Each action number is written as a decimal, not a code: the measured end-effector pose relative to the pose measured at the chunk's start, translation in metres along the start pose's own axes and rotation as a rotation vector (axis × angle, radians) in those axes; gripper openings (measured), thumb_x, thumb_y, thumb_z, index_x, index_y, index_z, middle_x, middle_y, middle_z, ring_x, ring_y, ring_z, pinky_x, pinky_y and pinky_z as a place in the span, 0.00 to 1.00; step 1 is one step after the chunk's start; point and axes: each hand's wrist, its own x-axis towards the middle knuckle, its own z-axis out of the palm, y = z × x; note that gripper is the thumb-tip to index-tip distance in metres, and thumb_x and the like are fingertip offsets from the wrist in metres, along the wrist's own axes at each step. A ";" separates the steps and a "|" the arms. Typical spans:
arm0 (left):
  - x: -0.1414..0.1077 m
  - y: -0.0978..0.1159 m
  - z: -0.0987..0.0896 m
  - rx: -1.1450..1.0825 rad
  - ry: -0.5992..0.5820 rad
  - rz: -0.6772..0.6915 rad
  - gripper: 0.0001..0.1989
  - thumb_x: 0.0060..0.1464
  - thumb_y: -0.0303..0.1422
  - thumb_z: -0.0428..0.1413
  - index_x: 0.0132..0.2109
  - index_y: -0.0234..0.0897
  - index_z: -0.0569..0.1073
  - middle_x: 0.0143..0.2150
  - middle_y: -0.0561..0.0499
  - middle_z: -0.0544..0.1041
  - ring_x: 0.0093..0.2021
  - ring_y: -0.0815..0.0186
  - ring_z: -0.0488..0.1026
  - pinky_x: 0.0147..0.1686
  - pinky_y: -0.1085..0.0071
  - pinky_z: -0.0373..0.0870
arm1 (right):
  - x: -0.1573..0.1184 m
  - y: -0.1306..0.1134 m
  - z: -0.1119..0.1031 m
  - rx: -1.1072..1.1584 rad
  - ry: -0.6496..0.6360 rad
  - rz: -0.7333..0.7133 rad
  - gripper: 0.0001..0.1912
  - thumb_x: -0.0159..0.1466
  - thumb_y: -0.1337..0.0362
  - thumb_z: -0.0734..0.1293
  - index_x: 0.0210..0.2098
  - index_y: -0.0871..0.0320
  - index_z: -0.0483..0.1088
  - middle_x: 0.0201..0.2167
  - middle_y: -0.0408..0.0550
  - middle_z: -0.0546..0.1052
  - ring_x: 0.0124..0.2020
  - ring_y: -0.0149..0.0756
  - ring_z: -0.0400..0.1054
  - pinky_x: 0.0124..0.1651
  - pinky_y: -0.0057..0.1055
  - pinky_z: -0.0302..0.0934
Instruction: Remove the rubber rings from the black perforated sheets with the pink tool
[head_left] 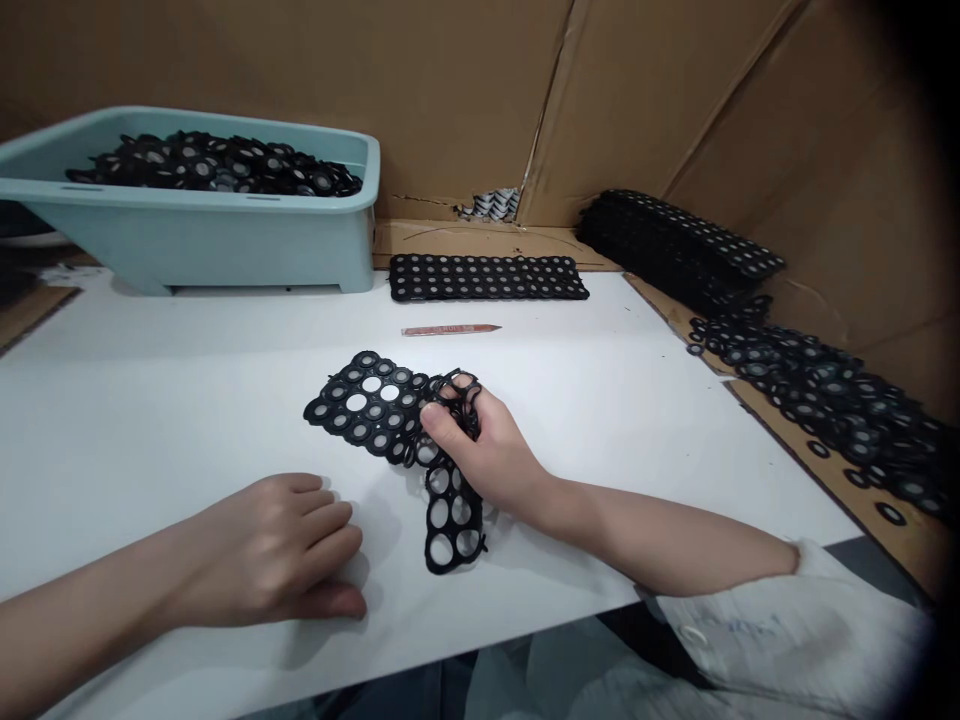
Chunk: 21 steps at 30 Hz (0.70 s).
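My right hand (491,450) grips a black sheet of joined rings (367,405), thumb on top, over the white table. The sheet's flat left part has mostly grey-filled rings, and a few near its middle show white. Around my fingers the sheet is bunched and folded, and a strip of open rings (452,515) hangs down below the palm. Left of that strip, my left hand (292,555) lies on the table with its fingers curled in and nothing visible in it. Its palm side is hidden.
A light-blue bin (255,235) heaped with black ring pieces stands at the back left. Behind the pencil (450,330) lies a flat black ring sheet (487,278). At right are stacked sheets (675,240) and a pile of loose rings (832,400) on cardboard. Cardboard walls (465,100) enclose the table.
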 end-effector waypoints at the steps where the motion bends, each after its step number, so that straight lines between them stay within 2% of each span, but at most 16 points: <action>1: 0.000 0.000 0.000 -0.006 0.009 0.000 0.14 0.55 0.36 0.48 0.23 0.37 0.62 0.18 0.55 0.64 0.18 0.69 0.56 0.21 0.69 0.53 | 0.000 0.000 0.000 -0.002 0.000 -0.001 0.15 0.58 0.51 0.60 0.30 0.57 0.59 0.27 0.42 0.64 0.30 0.29 0.60 0.34 0.29 0.58; 7: 0.001 0.001 -0.004 0.001 0.049 0.020 0.14 0.55 0.31 0.49 0.22 0.37 0.61 0.18 0.55 0.62 0.19 0.70 0.56 0.20 0.70 0.55 | 0.000 0.000 -0.001 -0.007 -0.003 0.017 0.15 0.58 0.50 0.60 0.30 0.57 0.60 0.28 0.42 0.65 0.30 0.30 0.60 0.36 0.30 0.59; 12: 0.000 -0.003 -0.005 0.080 0.222 0.024 0.14 0.55 0.30 0.49 0.22 0.37 0.59 0.17 0.55 0.59 0.18 0.70 0.54 0.18 0.70 0.53 | 0.000 0.001 0.000 -0.018 0.000 0.019 0.16 0.57 0.50 0.60 0.31 0.57 0.60 0.28 0.43 0.66 0.31 0.31 0.61 0.36 0.31 0.59; 15: -0.002 -0.003 -0.004 0.087 0.251 -0.033 0.15 0.54 0.25 0.49 0.21 0.38 0.57 0.17 0.56 0.57 0.18 0.70 0.53 0.18 0.68 0.50 | -0.001 0.001 0.000 -0.022 -0.015 0.013 0.16 0.58 0.50 0.60 0.31 0.57 0.60 0.29 0.43 0.66 0.31 0.31 0.61 0.35 0.30 0.59; 21: -0.002 0.000 -0.007 0.128 0.263 -0.038 0.11 0.52 0.24 0.49 0.24 0.38 0.59 0.17 0.55 0.59 0.18 0.70 0.54 0.19 0.69 0.51 | 0.000 0.002 -0.003 -0.054 -0.223 -0.011 0.16 0.57 0.50 0.61 0.33 0.57 0.61 0.31 0.44 0.67 0.33 0.32 0.62 0.36 0.31 0.59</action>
